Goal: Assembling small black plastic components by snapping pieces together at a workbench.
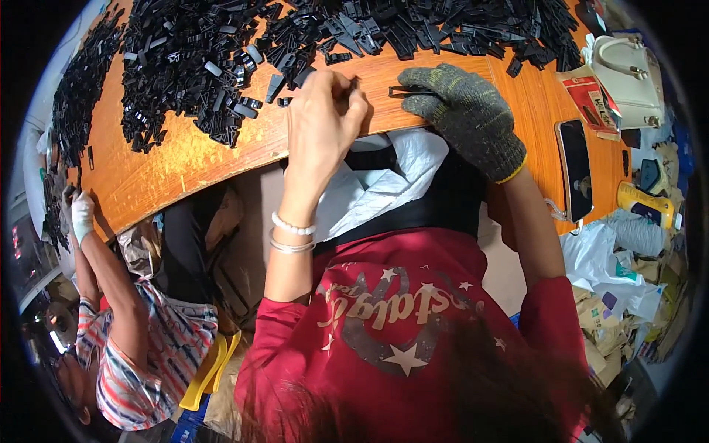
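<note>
My bare left hand [319,118], with a white bead bracelet and a bangle at its wrist, is over the table's near edge. Its thumb and fingers pinch a small black plastic part [354,83], mostly hidden by the fingertips. To its right, my right hand [473,114] wears a dark grey knit glove with a yellow cuff. Between its thumb and forefinger is a slim black plastic clip [399,92], its end pointing toward my left hand. Beyond both hands lies a heap of black plastic clip parts [377,26]. A loose grey-black piece [274,87] rests left of my left hand.
Another heap of black parts [177,74] covers the orange wooden table [185,162] at left. A co-worker's white-gloved hand [83,214] is at the far left edge. A phone [574,170], red packet [588,100] and pale handbag [626,77] lie right. White plastic [377,192] covers my lap.
</note>
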